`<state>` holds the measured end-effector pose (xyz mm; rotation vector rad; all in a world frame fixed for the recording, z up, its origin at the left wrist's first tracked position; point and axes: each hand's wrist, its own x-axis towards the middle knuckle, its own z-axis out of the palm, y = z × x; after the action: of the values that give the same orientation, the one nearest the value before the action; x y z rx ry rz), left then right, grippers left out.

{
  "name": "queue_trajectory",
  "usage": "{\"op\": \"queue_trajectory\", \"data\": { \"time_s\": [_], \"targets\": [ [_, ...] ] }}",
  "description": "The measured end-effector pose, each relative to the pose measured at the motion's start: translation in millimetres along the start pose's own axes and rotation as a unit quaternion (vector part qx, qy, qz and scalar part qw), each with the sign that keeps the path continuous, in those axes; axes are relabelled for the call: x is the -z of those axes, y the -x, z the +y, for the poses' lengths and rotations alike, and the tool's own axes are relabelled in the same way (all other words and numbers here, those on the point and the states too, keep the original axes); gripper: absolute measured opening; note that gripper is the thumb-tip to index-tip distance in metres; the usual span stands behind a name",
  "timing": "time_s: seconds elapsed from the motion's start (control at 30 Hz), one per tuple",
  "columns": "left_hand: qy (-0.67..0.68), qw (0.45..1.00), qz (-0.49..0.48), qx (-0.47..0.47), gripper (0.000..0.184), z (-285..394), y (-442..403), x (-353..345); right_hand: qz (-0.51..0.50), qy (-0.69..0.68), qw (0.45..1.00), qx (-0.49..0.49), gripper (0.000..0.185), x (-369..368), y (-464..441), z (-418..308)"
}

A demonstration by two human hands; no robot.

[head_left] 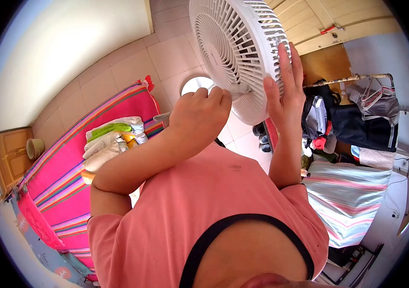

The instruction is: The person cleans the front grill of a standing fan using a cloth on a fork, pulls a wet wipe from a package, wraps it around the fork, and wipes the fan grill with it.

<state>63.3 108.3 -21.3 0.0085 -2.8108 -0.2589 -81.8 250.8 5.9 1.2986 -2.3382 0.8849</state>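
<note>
A white fan head (257, 53) with a slatted cage stands tilted at the upper middle. My right hand (288, 91) rests against its right side, the fingers stretched out along the cage and the thumb apart from them. My left hand (199, 113) is closed in front of the fan's lower left part, with its knuckles up. Something pale shows by its fingertips, too unclear to name, and a grey end sticks out behind the wrist. Beyond the left hand, a round white base (196, 85) lies on the tiled floor.
A pink striped bed (70, 192) with folded clothes (111, 139) lies on the left. On the right are a rack with hanging clothes (365, 125) and a striped cloth surface (348, 192). Shoes (264, 140) sit on the floor; a wooden door (358, 29) is behind.
</note>
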Motion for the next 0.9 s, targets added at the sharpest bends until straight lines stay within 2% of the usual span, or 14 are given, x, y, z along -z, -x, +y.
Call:
{"op": "queue_trajectory", "data": {
  "time_s": [0.1,0.27,0.4,0.6,0.67,0.8,0.9],
  "targets": [
    [-0.01,1.0,0.015,-0.014,0.03,1,-7,-2,0.003,-0.007,1.0,-0.003,0.052,-1,0,1],
    [-0.012,0.998,0.044,-0.032,0.015,13,-31,-16,0.013,0.018,0.999,0.025,0.059,-6,2,4],
    [-0.045,0.999,0.02,-0.009,0.01,12,-38,-23,0.017,0.02,0.999,0.018,0.061,-3,1,2],
    [-0.017,1.0,-0.017,-0.017,0.02,-3,-13,-3,0.026,0.036,0.999,0.022,0.062,-5,-1,6],
    [-0.002,1.0,-0.016,0.006,0.028,-4,-3,-2,0.021,0.036,0.999,0.019,0.062,-3,0,3],
    [0.018,0.999,-0.027,0.027,0.032,-9,14,0,0.015,0.035,0.999,0.017,0.062,-4,0,4],
    [-0.026,0.994,-0.07,0.074,0.034,-25,35,-14,0.036,0.029,0.999,0.022,0.062,-3,-2,20]
  ]
}}
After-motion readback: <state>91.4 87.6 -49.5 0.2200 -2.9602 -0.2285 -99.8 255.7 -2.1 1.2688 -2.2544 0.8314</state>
